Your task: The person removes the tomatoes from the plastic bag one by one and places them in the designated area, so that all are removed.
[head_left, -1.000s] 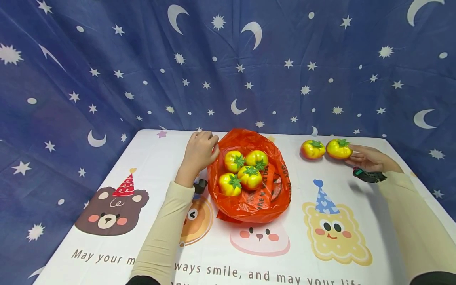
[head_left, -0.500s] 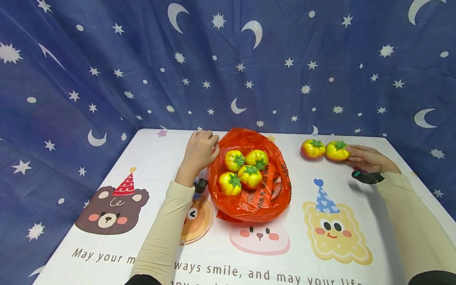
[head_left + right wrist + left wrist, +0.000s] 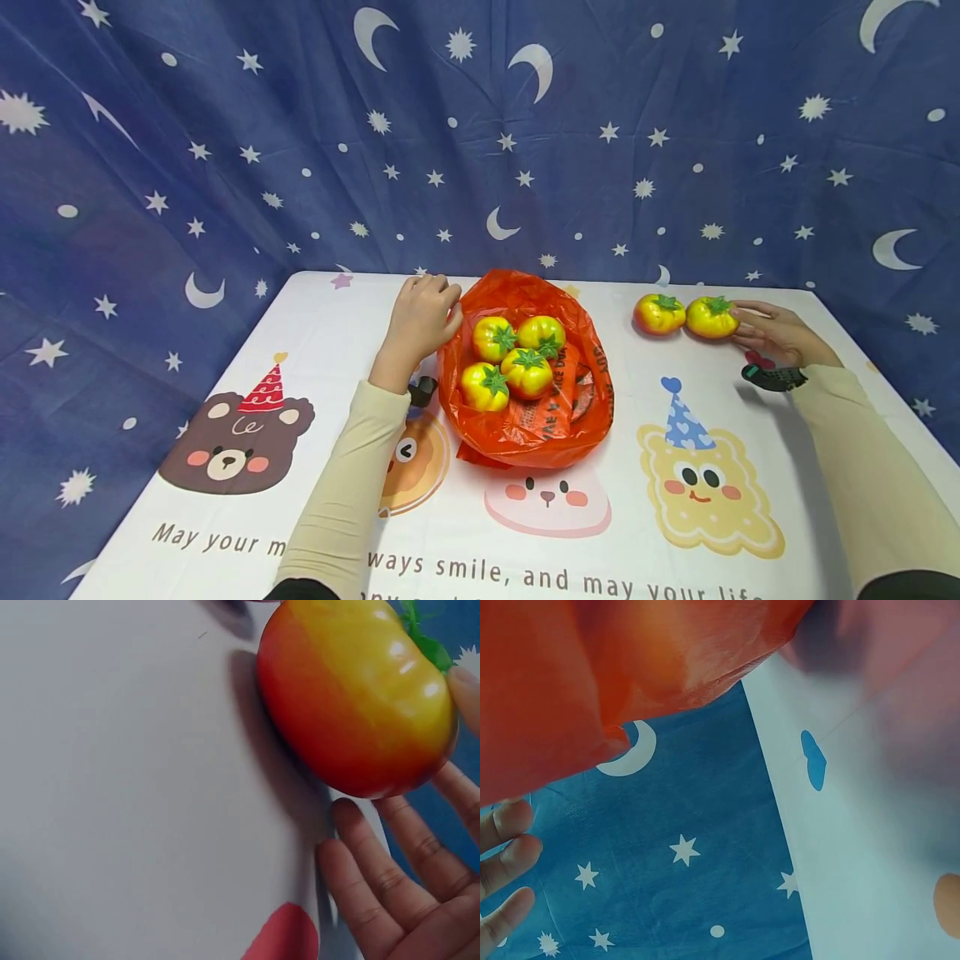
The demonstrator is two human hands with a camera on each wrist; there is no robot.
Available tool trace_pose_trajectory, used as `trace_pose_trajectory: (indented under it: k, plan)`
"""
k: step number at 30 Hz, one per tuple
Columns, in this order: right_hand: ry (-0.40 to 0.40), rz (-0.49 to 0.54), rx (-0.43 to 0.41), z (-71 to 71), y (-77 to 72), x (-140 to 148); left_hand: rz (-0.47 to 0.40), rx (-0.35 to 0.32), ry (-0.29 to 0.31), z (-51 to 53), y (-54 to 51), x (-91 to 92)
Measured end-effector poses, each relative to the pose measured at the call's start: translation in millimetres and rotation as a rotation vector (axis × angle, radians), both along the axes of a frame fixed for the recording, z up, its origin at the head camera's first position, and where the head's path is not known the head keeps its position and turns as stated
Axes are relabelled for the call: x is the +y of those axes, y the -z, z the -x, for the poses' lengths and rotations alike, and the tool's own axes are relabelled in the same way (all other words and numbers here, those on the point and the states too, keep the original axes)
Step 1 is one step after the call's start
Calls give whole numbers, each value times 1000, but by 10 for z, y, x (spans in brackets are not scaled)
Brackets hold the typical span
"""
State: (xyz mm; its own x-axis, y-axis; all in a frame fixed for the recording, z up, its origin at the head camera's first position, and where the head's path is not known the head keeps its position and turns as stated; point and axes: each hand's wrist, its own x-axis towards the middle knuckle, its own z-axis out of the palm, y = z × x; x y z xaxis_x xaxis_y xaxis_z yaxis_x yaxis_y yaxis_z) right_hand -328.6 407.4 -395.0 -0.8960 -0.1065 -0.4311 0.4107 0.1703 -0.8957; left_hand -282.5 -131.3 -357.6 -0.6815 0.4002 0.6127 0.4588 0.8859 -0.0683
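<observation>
In the head view, my left hand holds the left rim of the red plastic bag, its fingers bent. The left wrist view shows several fingertips beneath the bag; the thumb is hidden. Several yellow-red toy tomatoes with green tops sit in the bag, one tomato near its middle. At the right, my right hand touches the right side of another tomato. In the right wrist view, its thumb lies by the green top and the other fingers stretch out loosely. A second tomato stands just left of it.
A white tablecloth with printed cartoon animals and lettering covers the table. Behind its far edge hangs a blue curtain with moons and stars. A dark wrist strap device sits below the right hand.
The right hand's fingers have spread a little, uncovering a red print beneath the hand. The tomato beside it has shifted very slightly. The left hand and the bag stay in place.
</observation>
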Motion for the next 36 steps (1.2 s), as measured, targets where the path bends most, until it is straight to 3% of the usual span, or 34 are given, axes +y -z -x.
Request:
trace_pose_trajectory:
  k: [5,11,18,36]
  plan:
    - [24,-52,58,-14,50,28,-4,-9,-1,-10,-3,1]
    - [48,-29,81,-5,99,49,-4,-2,4,-9,-2,-1]
    - [50,20,70,-9,78,47,-3,10,7,-9,-6,-6]
    - [32,0,120,-39,34,82,0,-8,-4,-20,-24,0]
